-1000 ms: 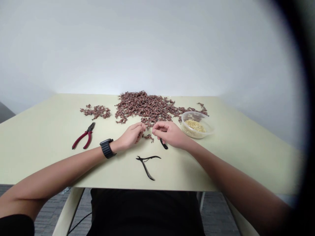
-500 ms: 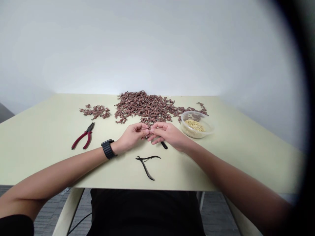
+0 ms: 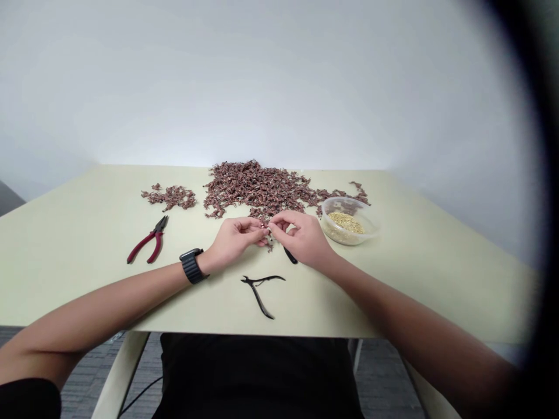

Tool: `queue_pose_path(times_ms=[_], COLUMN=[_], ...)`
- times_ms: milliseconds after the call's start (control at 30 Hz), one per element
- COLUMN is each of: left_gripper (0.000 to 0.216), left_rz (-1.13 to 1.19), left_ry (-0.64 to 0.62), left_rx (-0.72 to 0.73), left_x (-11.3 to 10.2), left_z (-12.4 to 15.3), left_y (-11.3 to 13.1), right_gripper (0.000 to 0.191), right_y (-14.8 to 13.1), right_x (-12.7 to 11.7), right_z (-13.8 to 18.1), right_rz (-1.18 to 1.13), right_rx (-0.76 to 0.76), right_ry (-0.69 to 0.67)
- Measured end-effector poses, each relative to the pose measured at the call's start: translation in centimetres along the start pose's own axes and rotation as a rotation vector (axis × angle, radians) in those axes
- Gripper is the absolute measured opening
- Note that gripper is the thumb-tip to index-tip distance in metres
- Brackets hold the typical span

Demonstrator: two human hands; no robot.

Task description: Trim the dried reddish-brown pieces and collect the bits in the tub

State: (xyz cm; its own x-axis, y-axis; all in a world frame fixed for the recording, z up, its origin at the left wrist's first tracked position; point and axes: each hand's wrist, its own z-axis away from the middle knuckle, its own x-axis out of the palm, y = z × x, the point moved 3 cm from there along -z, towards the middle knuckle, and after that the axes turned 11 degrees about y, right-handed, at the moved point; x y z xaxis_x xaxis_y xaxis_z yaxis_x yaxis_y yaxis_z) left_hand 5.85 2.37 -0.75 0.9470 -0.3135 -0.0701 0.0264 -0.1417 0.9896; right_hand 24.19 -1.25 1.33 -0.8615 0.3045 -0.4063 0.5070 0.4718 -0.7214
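Observation:
My left hand (image 3: 237, 240) is closed, thumb and forefinger pinching a small reddish-brown piece (image 3: 263, 226) like those in the heap. Facing it, my right hand (image 3: 301, 237) is closed too, its thumb and forefinger meeting at the same spot; whatever lies between them is too small to name. Just beyond both hands spreads a large heap of small reddish-brown pieces (image 3: 257, 186) with thin wiry ends. A black tool handle (image 3: 290, 256) sticks out beneath my right hand, the rest of it hidden. Nearer to me lie black nippers (image 3: 259, 294) with spread handles.
Red-handled pliers (image 3: 148, 241) lie on the left of the pale table (image 3: 78, 244), with a smaller pile of reddish-brown pieces (image 3: 169, 197) behind them. A clear plastic bowl (image 3: 370, 227) of small gold-coloured bits (image 3: 346, 223) stands right of my hands. A wall rises behind the table.
The fingers of my right hand have curled inward and its thumb and forefinger have come together. My left hand has hardly moved.

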Motion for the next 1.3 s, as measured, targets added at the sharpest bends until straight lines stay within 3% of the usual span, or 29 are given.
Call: queue_pose_path(times_ms=[400,1300], left_gripper=[0.038,0.037], left_rz=[-0.126,-0.255], left_ry=[0.044,0.045], left_rx=[0.102,0.188], left_x=[-0.13,-0.16], left_z=[0.72,0.85], left_y=[0.71,0.31], right_gripper=[0.016,0.014], right_y=[-0.99,-0.97], right_x=[-0.28,-0.17], right_z=[0.33,0.35], right_rz=[0.118,0.118], right_rx=[-0.136,-0.196], right_ry=[-0.061,-0.116])
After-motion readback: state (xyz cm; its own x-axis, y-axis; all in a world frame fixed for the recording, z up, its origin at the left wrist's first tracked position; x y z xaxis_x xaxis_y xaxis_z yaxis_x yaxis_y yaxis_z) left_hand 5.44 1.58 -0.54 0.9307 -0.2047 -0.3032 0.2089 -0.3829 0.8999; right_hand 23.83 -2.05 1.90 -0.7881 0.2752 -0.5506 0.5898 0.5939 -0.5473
